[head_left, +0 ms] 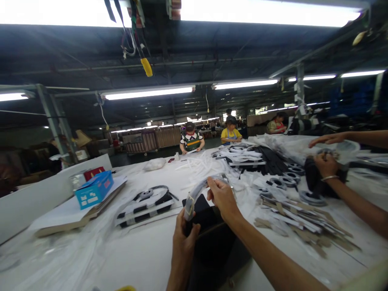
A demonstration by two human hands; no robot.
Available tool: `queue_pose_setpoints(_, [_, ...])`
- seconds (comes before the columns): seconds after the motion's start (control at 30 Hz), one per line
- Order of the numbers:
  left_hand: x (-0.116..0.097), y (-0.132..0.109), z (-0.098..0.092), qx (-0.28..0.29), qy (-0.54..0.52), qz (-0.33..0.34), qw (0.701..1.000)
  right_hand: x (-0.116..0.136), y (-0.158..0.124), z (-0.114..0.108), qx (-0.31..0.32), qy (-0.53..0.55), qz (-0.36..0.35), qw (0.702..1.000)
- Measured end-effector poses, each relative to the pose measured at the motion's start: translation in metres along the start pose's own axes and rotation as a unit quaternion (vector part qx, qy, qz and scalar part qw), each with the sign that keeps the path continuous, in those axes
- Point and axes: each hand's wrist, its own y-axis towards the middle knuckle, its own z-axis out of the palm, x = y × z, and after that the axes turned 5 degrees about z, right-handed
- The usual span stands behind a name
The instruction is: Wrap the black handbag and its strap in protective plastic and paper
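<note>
My left hand (184,234) is closed around the lower end of a long curved strap in a clear plastic sleeve (198,193). My right hand (222,197) pinches the same strap higher up, near its far end. Both hands hold it just above a stack of black pieces (212,238) lying on the white table (136,254) in front of me.
A blue box (94,190) sits on cardboard sheets at the left. Black-and-white bundles (145,206) lie mid-table, grey rolls (287,180) and tan strips (303,222) to the right. A co-worker's hands (325,161) work at the right edge. Other people (190,139) stand at the far end.
</note>
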Motion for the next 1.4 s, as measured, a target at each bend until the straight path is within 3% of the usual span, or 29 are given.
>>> queue_pose_setpoints(0.4, [-0.025,-0.001,-0.007,-0.016,-0.076,-0.010,0.997,-0.004,-0.016,-0.005,0.086,-0.045,0.005,0.995])
queue_pose_setpoints(0.53, [-0.031,0.006,-0.007,-0.057,-0.120,-0.058,0.989,-0.029,-0.035,-0.025,0.093,-0.170,-0.008,0.981])
queue_pose_setpoints(0.73, [-0.025,0.007,-0.002,-0.118,-0.124,-0.044,0.984,-0.064,-0.061,-0.044,0.117,-0.258,-0.046,0.958])
queue_pose_setpoints(1.0, [-0.019,0.010,-0.010,-0.048,-0.051,-0.008,0.997,-0.083,-0.076,-0.047,0.122,-0.324,-0.199,0.917])
queue_pose_setpoints(1.2, [-0.017,0.011,-0.021,-0.012,-0.069,-0.025,0.997,-0.094,-0.082,-0.056,0.110,-0.317,-0.261,0.905])
queue_pose_setpoints(1.3, [-0.027,0.025,-0.026,0.008,-0.012,0.027,1.000,-0.078,-0.069,-0.066,0.051,-0.301,-0.305,0.902])
queue_pose_setpoints(1.4, [-0.049,0.040,-0.024,0.042,0.107,0.039,0.993,-0.043,-0.041,-0.069,-0.023,-0.320,-0.352,0.879])
